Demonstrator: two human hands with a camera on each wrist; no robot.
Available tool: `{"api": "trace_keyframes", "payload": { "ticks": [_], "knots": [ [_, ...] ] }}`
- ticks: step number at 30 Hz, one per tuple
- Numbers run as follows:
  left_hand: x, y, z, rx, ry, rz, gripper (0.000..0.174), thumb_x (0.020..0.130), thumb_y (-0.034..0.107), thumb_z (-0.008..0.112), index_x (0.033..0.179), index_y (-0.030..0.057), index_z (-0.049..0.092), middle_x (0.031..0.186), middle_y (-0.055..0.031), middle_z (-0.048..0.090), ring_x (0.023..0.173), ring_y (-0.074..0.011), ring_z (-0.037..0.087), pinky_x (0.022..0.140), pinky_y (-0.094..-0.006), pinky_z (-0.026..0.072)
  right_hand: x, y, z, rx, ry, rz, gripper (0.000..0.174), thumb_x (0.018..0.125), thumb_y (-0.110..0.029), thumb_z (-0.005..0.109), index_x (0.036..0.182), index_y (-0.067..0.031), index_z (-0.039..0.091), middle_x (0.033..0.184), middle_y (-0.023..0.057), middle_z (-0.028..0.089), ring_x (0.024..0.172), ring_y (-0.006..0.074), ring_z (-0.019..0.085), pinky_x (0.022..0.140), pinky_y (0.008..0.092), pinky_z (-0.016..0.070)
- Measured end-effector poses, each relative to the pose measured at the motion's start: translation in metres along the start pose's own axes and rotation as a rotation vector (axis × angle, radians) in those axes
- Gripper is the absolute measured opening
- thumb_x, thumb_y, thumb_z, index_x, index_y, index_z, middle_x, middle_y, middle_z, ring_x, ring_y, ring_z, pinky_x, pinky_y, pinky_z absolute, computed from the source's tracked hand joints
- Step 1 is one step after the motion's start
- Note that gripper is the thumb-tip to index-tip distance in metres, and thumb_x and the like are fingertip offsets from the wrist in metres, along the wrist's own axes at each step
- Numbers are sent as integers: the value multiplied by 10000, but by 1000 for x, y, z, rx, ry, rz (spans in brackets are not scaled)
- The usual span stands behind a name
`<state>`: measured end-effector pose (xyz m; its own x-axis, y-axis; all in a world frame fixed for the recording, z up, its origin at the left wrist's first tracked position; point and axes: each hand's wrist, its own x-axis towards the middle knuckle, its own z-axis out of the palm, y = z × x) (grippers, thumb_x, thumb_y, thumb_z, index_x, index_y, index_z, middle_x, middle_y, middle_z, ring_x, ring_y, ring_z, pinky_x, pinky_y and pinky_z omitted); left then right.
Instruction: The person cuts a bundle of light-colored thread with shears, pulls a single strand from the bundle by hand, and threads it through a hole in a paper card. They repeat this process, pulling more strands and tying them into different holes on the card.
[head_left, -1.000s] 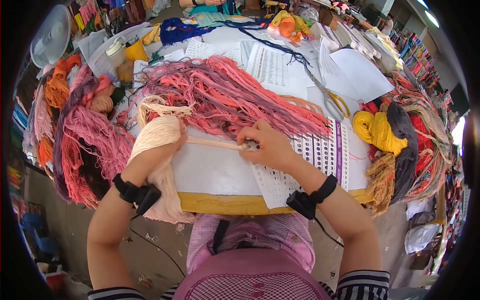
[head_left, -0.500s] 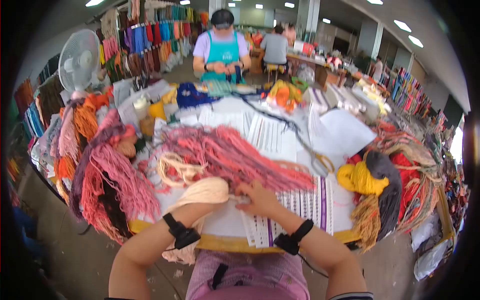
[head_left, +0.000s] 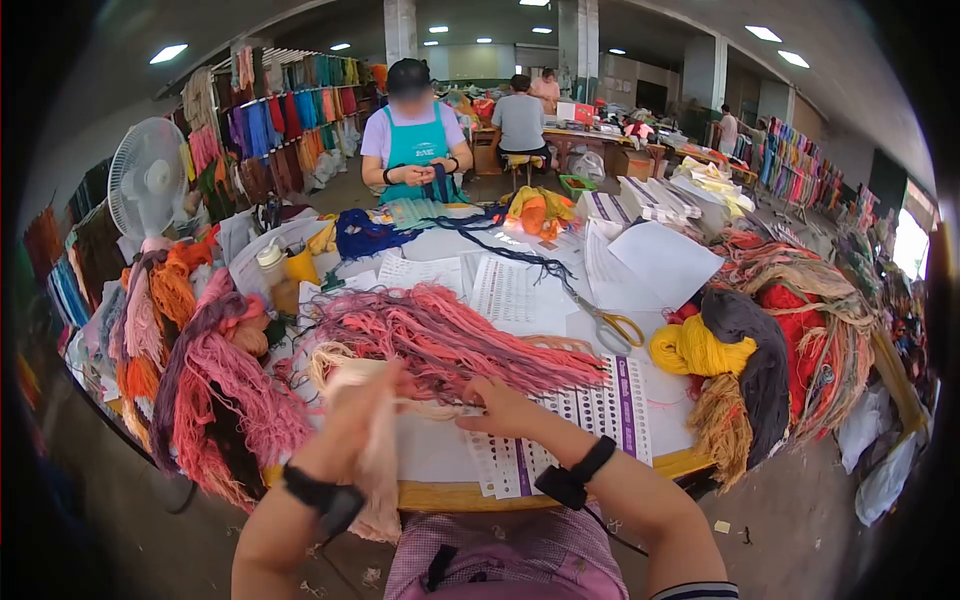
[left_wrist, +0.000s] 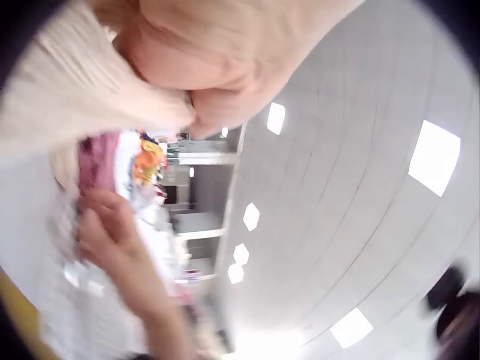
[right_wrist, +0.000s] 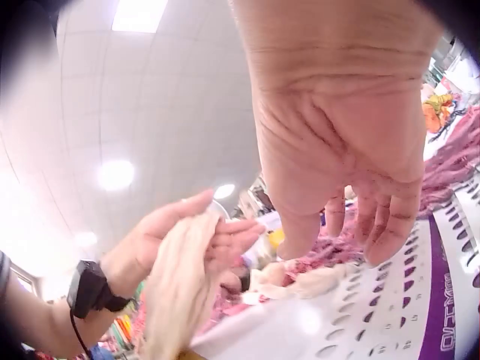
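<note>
A cream yarn skein (head_left: 380,475) hangs over my left hand (head_left: 350,415), which is blurred in the head view. In the right wrist view the left fingers (right_wrist: 232,238) and thumb are straight, with the skein lying across the palm. My right hand (head_left: 510,408) is over the white punched cards (head_left: 580,412), its fingers loosely bent and nothing between them. Close by its fingertips lies a cream bundle of yarn (right_wrist: 322,281) on the table. Pink and purple yarn (head_left: 450,340) spreads just behind both hands.
Scissors (head_left: 612,330) with yellow handles lie behind the cards. Hanks of pink yarn (head_left: 235,390) pile up at left, a yellow hank (head_left: 700,350) at right. Paper sheets (head_left: 515,293) and navy yarn (head_left: 500,238) lie farther back. A person in a teal apron (head_left: 415,145) is across the table.
The head view has tilted up. The strand stretched between my hands is no longer taut, and the right fingers have let go. My left hand has turned, the skein now hanging down from it.
</note>
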<state>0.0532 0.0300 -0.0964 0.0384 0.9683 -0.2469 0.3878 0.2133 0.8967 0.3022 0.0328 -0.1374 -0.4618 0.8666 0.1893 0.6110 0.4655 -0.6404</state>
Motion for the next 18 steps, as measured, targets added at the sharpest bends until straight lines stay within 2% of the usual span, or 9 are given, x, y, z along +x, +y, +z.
{"api": "trace_keyframes", "payload": {
  "ticks": [2, 3, 5, 6, 8, 10, 11, 13, 18],
  "knots": [
    [-29, 9, -26, -685, 110, 108, 582, 919, 496, 527, 1185, -21, 561, 1213, -120, 595, 1095, -273, 568, 919, -387, 436, -16, -24, -20, 160, -10, -2, 401, 807, -322, 707, 1073, -79, 532, 998, 113, 573, 845, 221, 597, 758, 351, 489],
    [-32, -2, -34, -689, 116, 100, 582, 919, 496, 527, 1185, -21, 561, 1213, -120, 595, 1095, -273, 568, 919, -387, 436, -25, -39, -27, 316, -21, -12, 333, 846, -283, 683, 1046, -54, 548, 954, 96, 593, 810, 176, 592, 732, 319, 494],
    [-41, -23, -44, -847, -16, -141, 559, 917, 412, 566, 1274, -14, 498, 1234, -102, 590, 1105, -259, 571, 974, -397, 419, -39, -54, -24, 458, -81, 86, 249, 885, -242, 645, 1020, -49, 565, 942, 73, 599, 828, 144, 583, 722, 301, 499],
    [-52, -12, -39, -846, -11, -145, 559, 917, 412, 566, 1274, -14, 498, 1234, -102, 590, 1105, -259, 571, 974, -397, 419, -44, -61, -22, 603, -125, 189, 174, 924, -201, 606, 994, -44, 582, 930, 51, 604, 846, 113, 574, 711, 284, 505],
    [-90, 30, -13, -959, -275, -59, 622, 918, 489, 534, 1293, -5, 493, 1256, -132, 573, 1123, -244, 553, 937, -382, 431, -49, -75, -14, 735, -148, 202, 171, 946, -191, 582, 989, -26, 601, 939, 18, 611, 878, 91, 571, 760, 275, 491],
    [-104, 52, 8, -1052, -400, -25, 629, 926, 501, 520, 1282, -17, 504, 1249, -126, 578, 1097, -236, 571, 960, -351, 423, -53, -93, -7, 856, 31, 79, 182, 948, -178, 581, 1038, -21, 604, 978, 3, 616, 898, 86, 570, 807, 255, 466],
    [-105, 59, 18, -967, -422, 65, 638, 935, 513, 498, 1278, -24, 509, 1258, -124, 573, 1124, -229, 556, 979, -344, 411, -54, -102, -8, 1070, 12, 27, 183, 942, -159, 591, 1055, -16, 608, 1001, -4, 616, 909, 80, 564, 849, 244, 440],
    [-107, 67, 36, -819, -417, 212, 668, 958, 536, 434, 1268, -50, 520, 1271, -115, 566, 1184, -206, 522, 1024, -319, 380, -61, -103, -14, 1091, 84, 26, 146, 937, -130, 589, 1030, -19, 605, 985, 1, 619, 922, 85, 567, 860, 248, 434],
    [-97, 75, 38, -525, -467, 246, 678, 977, 534, 378, 1298, -51, 496, 1315, -145, 533, 1220, -201, 496, 1051, -322, 353, -77, -104, -25, 1230, 196, 69, 120, 935, -135, 588, 1000, -35, 605, 951, -5, 618, 910, 72, 560, 844, 242, 433]
  ]
}}
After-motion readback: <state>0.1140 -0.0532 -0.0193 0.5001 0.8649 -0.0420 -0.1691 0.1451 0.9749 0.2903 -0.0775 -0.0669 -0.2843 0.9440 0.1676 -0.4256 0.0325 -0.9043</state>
